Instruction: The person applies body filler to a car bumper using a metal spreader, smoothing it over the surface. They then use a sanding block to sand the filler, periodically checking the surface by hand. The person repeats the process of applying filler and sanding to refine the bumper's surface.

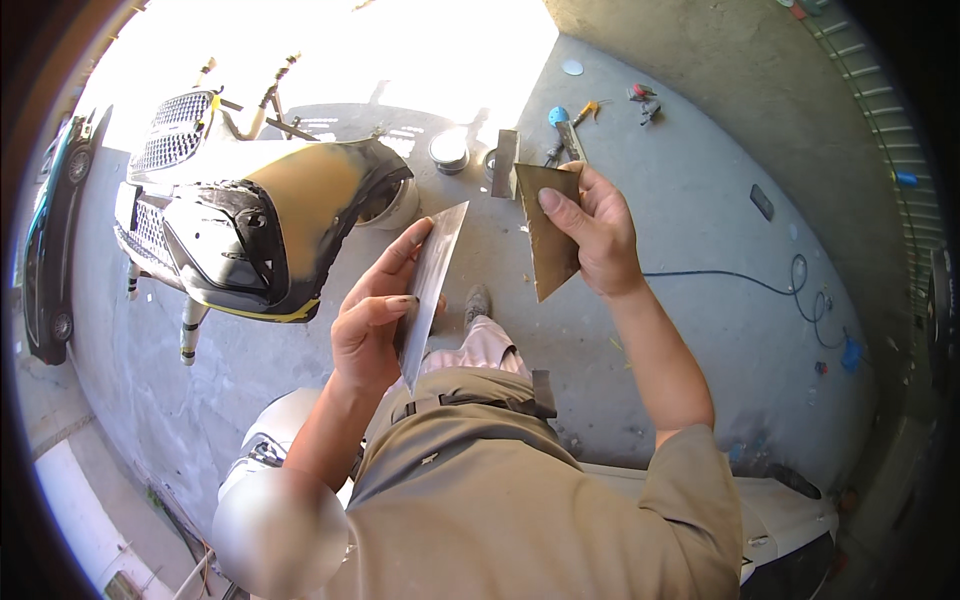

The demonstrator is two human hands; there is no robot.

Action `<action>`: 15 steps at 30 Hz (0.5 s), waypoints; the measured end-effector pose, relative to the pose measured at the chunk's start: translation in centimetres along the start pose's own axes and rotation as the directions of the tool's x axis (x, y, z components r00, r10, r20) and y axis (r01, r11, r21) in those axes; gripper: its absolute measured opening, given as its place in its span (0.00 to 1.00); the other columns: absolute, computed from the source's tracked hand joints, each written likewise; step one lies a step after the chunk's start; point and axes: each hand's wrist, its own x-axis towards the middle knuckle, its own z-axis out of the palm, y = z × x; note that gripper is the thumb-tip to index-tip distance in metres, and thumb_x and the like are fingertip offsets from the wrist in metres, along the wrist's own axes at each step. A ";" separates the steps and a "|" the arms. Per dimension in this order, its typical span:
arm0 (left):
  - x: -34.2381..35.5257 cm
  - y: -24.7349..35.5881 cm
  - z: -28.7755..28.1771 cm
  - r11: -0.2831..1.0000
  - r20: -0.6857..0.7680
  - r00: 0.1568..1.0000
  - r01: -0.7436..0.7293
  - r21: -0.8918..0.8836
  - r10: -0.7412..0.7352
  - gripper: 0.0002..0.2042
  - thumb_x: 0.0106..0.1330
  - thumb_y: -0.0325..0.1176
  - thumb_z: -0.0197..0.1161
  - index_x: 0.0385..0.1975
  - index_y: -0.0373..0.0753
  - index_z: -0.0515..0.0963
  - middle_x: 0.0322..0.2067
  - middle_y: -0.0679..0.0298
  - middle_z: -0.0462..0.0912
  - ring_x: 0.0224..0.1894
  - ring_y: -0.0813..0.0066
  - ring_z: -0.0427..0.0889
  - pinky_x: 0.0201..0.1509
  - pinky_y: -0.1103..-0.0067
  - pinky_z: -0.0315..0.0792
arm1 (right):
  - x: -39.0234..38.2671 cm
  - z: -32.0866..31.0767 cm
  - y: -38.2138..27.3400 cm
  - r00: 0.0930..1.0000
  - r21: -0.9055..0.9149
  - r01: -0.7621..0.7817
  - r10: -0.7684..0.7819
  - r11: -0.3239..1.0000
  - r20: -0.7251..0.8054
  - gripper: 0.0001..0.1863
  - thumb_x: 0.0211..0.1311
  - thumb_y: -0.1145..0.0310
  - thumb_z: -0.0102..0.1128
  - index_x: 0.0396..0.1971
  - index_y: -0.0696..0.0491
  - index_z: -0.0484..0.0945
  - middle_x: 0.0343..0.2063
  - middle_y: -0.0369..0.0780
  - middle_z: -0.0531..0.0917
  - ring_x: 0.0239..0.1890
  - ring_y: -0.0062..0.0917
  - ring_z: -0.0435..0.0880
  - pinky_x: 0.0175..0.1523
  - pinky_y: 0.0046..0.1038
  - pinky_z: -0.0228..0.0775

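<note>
My left hand (372, 325) grips a thin flat silver metal plate (432, 290), much like a filler spreader, held edge-up in front of my waist. My right hand (602, 232) pinches a stiff brown rectangular sheet (547, 240), thumb on its face and fingers behind. I cannot tell if it is a coated spreader or abrasive sheet. The two pieces are apart. Left of my hands, a car bumper (315, 190) with black grille and headlamp rests on a stand, a tan patch covering part of it.
An open tin (449, 150) and a dark upright panel (506, 163) stand on the floor ahead. Tools lie beyond them, with a red-and-black one (645, 100) farther right. A dark hose (720, 275) crosses the right floor. A white car (785, 520) is behind me.
</note>
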 end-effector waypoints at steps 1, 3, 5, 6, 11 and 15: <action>0.1 0.0 -0.1 0.999 0.038 0.999 0.008 0.036 -0.009 0.47 0.53 0.31 0.63 0.77 0.22 0.55 0.61 0.52 0.75 0.48 0.71 0.80 0.53 0.81 0.78 | -1.0 0.4 0.7 0.999 0.011 -0.028 0.027 1.000 0.041 0.15 0.72 0.64 0.71 0.48 0.58 0.78 0.42 0.38 0.88 0.44 0.16 0.85 0.49 0.22 0.78; 0.2 -0.3 -0.3 0.997 -0.004 1.000 0.004 0.079 -0.004 0.46 0.54 0.31 0.61 0.77 0.24 0.55 0.59 0.52 0.75 0.45 0.70 0.78 0.51 0.81 0.76 | -1.9 2.5 0.7 0.998 -0.058 0.016 -0.013 0.998 0.064 0.16 0.71 0.65 0.73 0.47 0.59 0.78 0.41 0.39 0.89 0.43 0.17 0.85 0.48 0.23 0.79; 0.5 -0.6 -0.5 0.994 -0.060 0.998 0.006 0.113 0.001 0.45 0.56 0.32 0.58 0.78 0.25 0.56 0.59 0.52 0.74 0.46 0.68 0.75 0.51 0.80 0.72 | -2.8 5.9 -1.0 0.999 -0.163 0.013 -0.008 0.986 0.031 0.17 0.66 0.64 0.76 0.43 0.59 0.78 0.34 0.41 0.89 0.37 0.19 0.87 0.44 0.25 0.80; 0.9 -0.4 -0.8 0.995 -0.033 0.999 -0.007 0.102 0.010 0.44 0.56 0.32 0.57 0.78 0.26 0.57 0.65 0.50 0.72 0.57 0.65 0.74 0.63 0.77 0.68 | -4.1 7.4 -2.4 0.987 -0.304 -0.001 0.049 0.953 0.151 0.19 0.64 0.63 0.77 0.42 0.58 0.78 0.30 0.43 0.88 0.33 0.21 0.87 0.41 0.27 0.79; 1.6 -0.8 -1.8 0.974 0.268 0.963 0.066 -0.218 -0.005 0.41 0.58 0.34 0.53 0.78 0.32 0.61 0.43 0.64 0.71 0.40 0.74 0.70 0.48 0.76 0.68 | -6.2 10.2 -5.6 0.911 -0.350 0.134 0.024 0.927 0.412 0.20 0.66 0.60 0.75 0.45 0.57 0.74 0.27 0.43 0.86 0.30 0.25 0.87 0.37 0.31 0.77; 0.4 -3.6 -1.5 0.959 0.183 0.971 0.189 -0.212 -0.151 0.25 0.69 0.39 0.52 0.65 0.36 0.69 0.39 0.69 0.65 0.38 0.76 0.65 0.46 0.76 0.62 | -2.0 7.8 -3.0 0.991 0.027 0.105 -0.103 0.994 -0.087 0.16 0.81 0.62 0.60 0.54 0.57 0.68 0.46 0.38 0.84 0.46 0.17 0.82 0.50 0.24 0.78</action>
